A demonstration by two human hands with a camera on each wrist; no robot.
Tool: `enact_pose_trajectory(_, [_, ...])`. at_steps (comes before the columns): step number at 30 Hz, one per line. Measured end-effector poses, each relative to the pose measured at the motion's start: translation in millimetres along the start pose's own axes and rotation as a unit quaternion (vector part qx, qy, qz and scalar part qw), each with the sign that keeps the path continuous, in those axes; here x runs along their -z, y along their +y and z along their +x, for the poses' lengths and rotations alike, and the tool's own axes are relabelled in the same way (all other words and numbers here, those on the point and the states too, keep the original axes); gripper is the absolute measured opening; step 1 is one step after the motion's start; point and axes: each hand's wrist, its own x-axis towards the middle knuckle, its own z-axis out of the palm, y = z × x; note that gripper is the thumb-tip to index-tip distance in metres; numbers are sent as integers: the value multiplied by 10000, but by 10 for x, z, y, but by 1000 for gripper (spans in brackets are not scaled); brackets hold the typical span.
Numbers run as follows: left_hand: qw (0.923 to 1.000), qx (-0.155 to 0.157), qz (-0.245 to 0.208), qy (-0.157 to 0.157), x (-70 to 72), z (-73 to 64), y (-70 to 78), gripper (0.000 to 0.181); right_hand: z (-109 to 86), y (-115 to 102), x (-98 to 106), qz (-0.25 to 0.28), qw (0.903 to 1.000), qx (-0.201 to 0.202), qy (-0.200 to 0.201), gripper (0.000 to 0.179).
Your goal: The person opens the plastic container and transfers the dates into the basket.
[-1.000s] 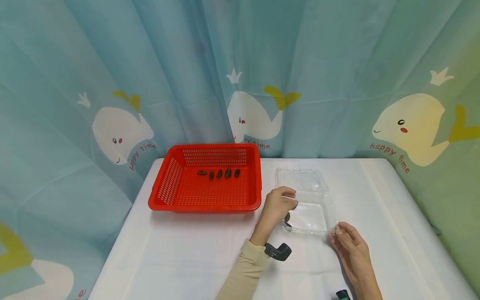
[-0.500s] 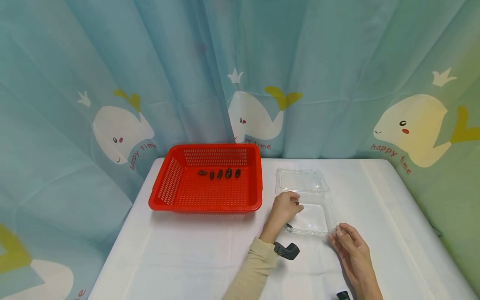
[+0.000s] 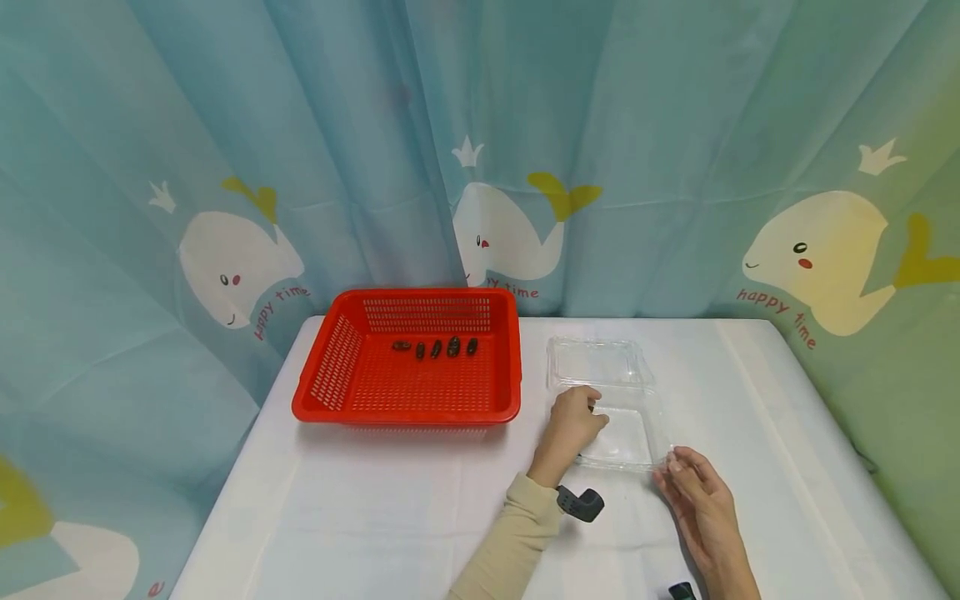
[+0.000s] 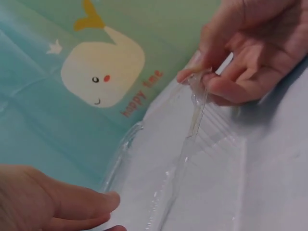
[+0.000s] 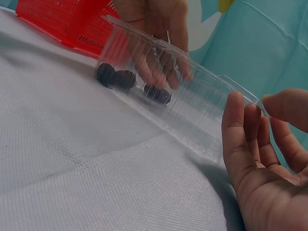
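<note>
A clear plastic clamshell box (image 3: pixel 617 433) lies open on the table, its lid (image 3: pixel 596 362) folded back to the far side. My left hand (image 3: pixel 572 425) reaches into the base from the left and pinches a dark brown, wrinkled date (image 5: pixel 158 95) low inside the box. Beside it, two more dates (image 5: pixel 115 78) sit at the box's left end, seen through the wall in the right wrist view. My right hand (image 3: pixel 703 508) pinches the near right corner of the box's rim between thumb and fingers. From the head, my left hand mostly hides these dates.
Left of the box stands a red perforated plastic basket (image 3: pixel 420 414), with several dates (image 3: pixel 437 348) in a row towards its back. A white cloth covers the table (image 3: pixel 360 508). Behind it hangs a blue-green curtain (image 3: pixel 360 150) printed with whales.
My left hand has moved slightly right and nearer within the box, lowering the date it holds to join the others. The right hand keeps its pinch on the corner.
</note>
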Motion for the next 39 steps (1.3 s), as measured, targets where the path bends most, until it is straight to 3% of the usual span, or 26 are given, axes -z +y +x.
enact_pose_trajectory(5, [9994,-235,207,140,62,-75,31,32,-5,-2,-13,-25,10000,-10,-15,26])
enact_pose_trajectory(13, [9990,-312,249,186,68,-84,35,30,-2,-3,-26,-15,10000,9,-67,26])
enact_pose_trajectory(20, [9992,-284,283,4,86,-90,65,29,-2,5,-20,-10,10000,23,-78,26])
enact_pose_trajectory(31, [9944,-380,960,-230,80,-134,120,27,-5,4,-7,81,9998,83,-134,24])
enact_pose_trajectory(39, [9957,-317,760,-425,-14,-112,83,30,-2,13,-2,245,9993,139,-243,24])
